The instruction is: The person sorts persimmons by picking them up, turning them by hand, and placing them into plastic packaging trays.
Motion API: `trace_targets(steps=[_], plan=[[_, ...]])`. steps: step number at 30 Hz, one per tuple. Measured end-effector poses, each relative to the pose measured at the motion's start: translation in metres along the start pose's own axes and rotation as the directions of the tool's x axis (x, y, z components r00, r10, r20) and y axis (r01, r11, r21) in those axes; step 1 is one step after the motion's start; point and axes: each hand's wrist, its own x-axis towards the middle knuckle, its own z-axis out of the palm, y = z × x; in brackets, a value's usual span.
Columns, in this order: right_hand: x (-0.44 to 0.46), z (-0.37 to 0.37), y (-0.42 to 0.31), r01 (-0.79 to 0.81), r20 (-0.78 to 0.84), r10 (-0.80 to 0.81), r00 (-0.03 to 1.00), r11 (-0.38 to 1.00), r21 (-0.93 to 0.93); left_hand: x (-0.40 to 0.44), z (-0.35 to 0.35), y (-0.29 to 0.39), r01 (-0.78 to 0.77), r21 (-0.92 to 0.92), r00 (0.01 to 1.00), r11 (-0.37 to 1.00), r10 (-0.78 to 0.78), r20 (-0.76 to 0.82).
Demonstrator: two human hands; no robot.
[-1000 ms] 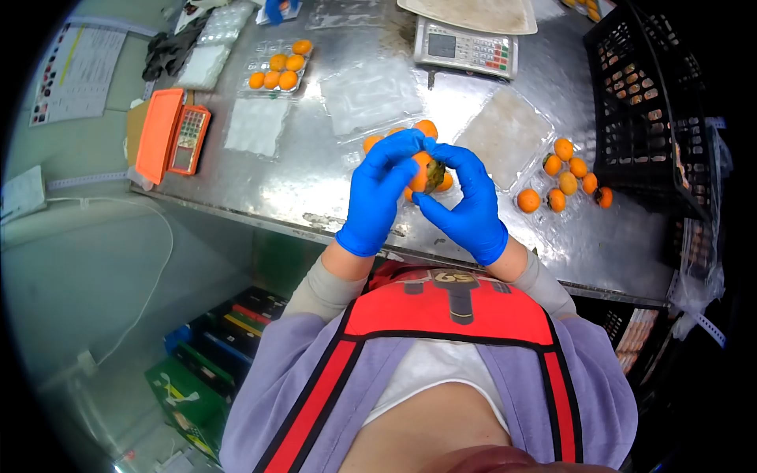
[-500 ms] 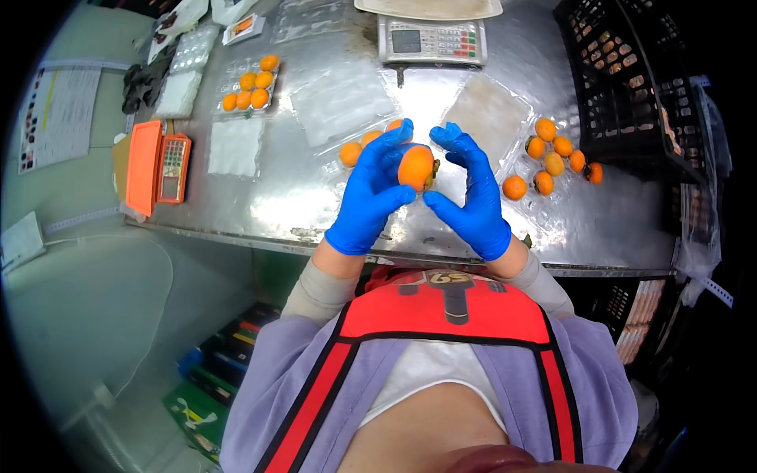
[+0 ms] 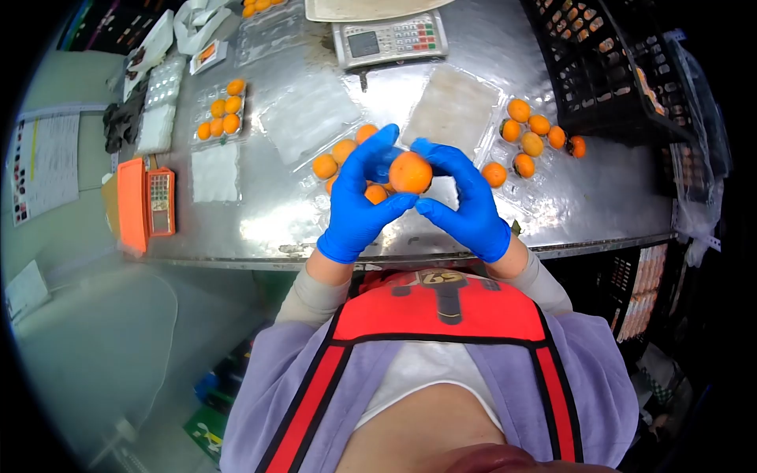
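Between my blue-gloved hands an orange persimmon [image 3: 410,173] is held up above the metal table, its smooth side facing me. My left hand [image 3: 352,197] curves round its left side, thumb near the bottom. My right hand [image 3: 471,203] closes in from the right, with thumb and fingers at its edge. Behind my left hand, several persimmons [image 3: 324,165] sit in a clear tray, partly hidden by the glove. To the right, more persimmons [image 3: 532,144] lie in and around another clear plastic tray.
A weighing scale [image 3: 392,39] stands at the back. Black crates [image 3: 603,71] rise at the right. A filled persimmon tray [image 3: 221,110], white pads [image 3: 215,172] and an orange-cased calculator [image 3: 161,202] are on the left. The table's front edge [image 3: 236,264] runs near my wrists.
The persimmon has turned, so its green leafy calyx no longer faces right in view. My head view has shifted, and more of the tray behind my left hand shows.
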Motion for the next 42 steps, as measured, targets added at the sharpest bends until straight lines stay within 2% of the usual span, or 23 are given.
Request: trace_targets(steps=[1,2,3,4,5,6,9,10,12,15,19,21,25,27,31,32,33,34,35,37,39,40,42], plan=[[0.0,0.001,-0.001,-0.066,0.052,0.061,0.997,0.993,0.101,-0.001,0.001,-0.002,0.004,-0.004,1.0,1.0,-0.004,0.007],[-0.002,0.001,0.002,-0.187,0.056,0.179,0.982,0.927,0.324,-0.002,0.001,-0.006,0.003,0.063,1.0,0.998,-0.003,-0.003],[-0.002,0.0,0.002,-0.187,0.051,0.181,0.982,0.927,0.324,-0.002,0.002,-0.007,0.002,0.131,1.0,0.991,0.0,-0.014],[-0.001,-0.002,0.002,-0.31,0.072,0.312,0.947,0.839,0.448,-0.001,0.003,-0.006,0.003,0.131,1.0,0.991,-0.002,-0.01],[-0.001,-0.003,0.002,-0.415,0.111,0.431,0.895,0.717,0.559,0.001,0.005,-0.005,0.101,-0.031,0.994,0.994,-0.102,-0.037],[-0.003,-0.004,0.004,-0.43,0.125,0.457,0.881,0.659,0.617,0.004,0.006,-0.003,0.192,-0.195,0.978,0.962,-0.204,-0.047],[-0.005,-0.001,0.004,-0.409,0.103,0.486,0.868,0.583,0.703,0.006,0.003,-0.007,0.259,-0.261,0.963,0.93,-0.27,-0.007],[-0.007,0.001,0.006,-0.408,0.101,0.485,0.868,0.583,0.703,0.007,0.006,-0.005,0.259,-0.26,0.963,0.93,-0.27,-0.005],[-0.01,0.005,0.01,-0.361,0.013,0.479,0.877,0.642,0.677,0.009,0.018,0.001,0.096,0.154,0.995,0.983,-0.098,0.002],[-0.011,0.008,0.008,-0.358,-0.028,0.505,0.863,0.65,0.67,0.014,0.023,-0.005,0.065,0.164,0.998,0.984,-0.066,0.001],[-0.009,0.005,0.007,-0.398,0.005,0.542,0.84,0.611,0.685,0.015,0.016,-0.016,0.091,0.222,0.995,0.971,-0.1,0.031],[-0.009,0.004,0.005,-0.4,0.065,0.553,0.83,0.511,0.761,0.015,0.016,-0.019,0.232,-0.076,0.973,0.97,-0.232,0.006],[-0.008,0.003,0.004,-0.411,0.089,0.558,0.825,0.484,0.773,0.014,0.019,-0.014,0.207,-0.078,0.978,0.975,-0.208,-0.001],[-0.008,0.001,0.003,-0.422,0.107,0.563,0.82,0.467,0.777,0.015,0.019,-0.01,0.266,-0.126,0.964,0.956,-0.267,0.003],[-0.01,0.0,0.005,-0.41,0.107,0.571,0.814,0.434,0.802,0.014,0.021,-0.014,0.289,-0.135,0.957,0.948,-0.29,0.01],[-0.012,0.0,0.009,-0.389,0.029,0.514,0.858,0.61,0.69,0.012,0.02,-0.017,0.14,0.149,0.989,0.979,-0.147,0.035],[-0.014,-0.001,0.012,-0.351,-0.043,0.442,0.896,0.764,0.542,0.011,0.021,-0.02,-0.037,0.405,0.994,0.914,-0.007,0.105],[-0.017,-0.004,0.014,-0.291,-0.082,0.355,0.931,0.86,0.418,0.011,0.024,-0.02,-0.048,0.383,0.992,0.922,-0.003,0.13],[-0.023,-0.011,0.017,-0.292,-0.059,0.343,0.938,0.867,0.404,0.012,0.026,-0.019,-0.066,0.41,0.985,0.91,-0.005,0.171],[-0.035,-0.025,0.021,-0.364,-0.073,0.424,0.903,0.842,0.398,0.01,0.03,-0.022,-0.096,0.421,0.973,0.902,-0.003,0.23],[-0.054,-0.044,0.03,-0.336,-0.223,0.373,0.9,0.923,0.187,0.004,0.03,-0.033,0.136,0.224,0.968,0.965,-0.178,0.178],[-0.065,-0.051,0.037,-0.349,-0.327,0.451,0.831,0.879,0.326,0.002,0.029,-0.041,0.168,0.122,0.974,0.978,-0.184,0.134],[-0.083,-0.074,0.04,-0.381,-0.337,0.615,0.713,0.743,0.551,0.0,0.021,-0.046,0.217,0.135,0.962,0.967,-0.236,0.141]])
